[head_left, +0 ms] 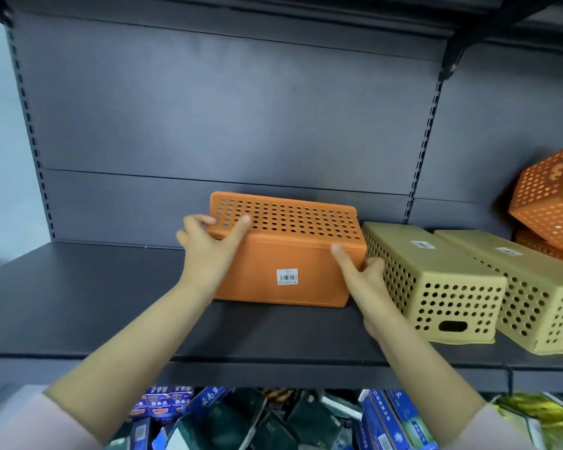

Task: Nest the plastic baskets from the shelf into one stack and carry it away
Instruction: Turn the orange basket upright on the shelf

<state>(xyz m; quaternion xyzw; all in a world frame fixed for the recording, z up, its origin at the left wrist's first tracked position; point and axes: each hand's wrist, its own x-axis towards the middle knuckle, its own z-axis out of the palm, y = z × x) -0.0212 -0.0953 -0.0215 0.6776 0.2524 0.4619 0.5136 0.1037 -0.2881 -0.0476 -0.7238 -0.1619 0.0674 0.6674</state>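
An orange perforated plastic basket is tipped up on the dark shelf, its solid bottom with a barcode sticker facing me. My left hand grips its left end, thumb on the perforated upper side. My right hand holds its right end, thumb across the bottom. Directly to the right, two tan perforated baskets lie upside down side by side. More orange baskets are piled at the far right.
The grey back panel rises behind the shelf, with slotted uprights at left and right. Another shelf hangs overhead. Below the shelf edge sit several blue and dark green packaged goods.
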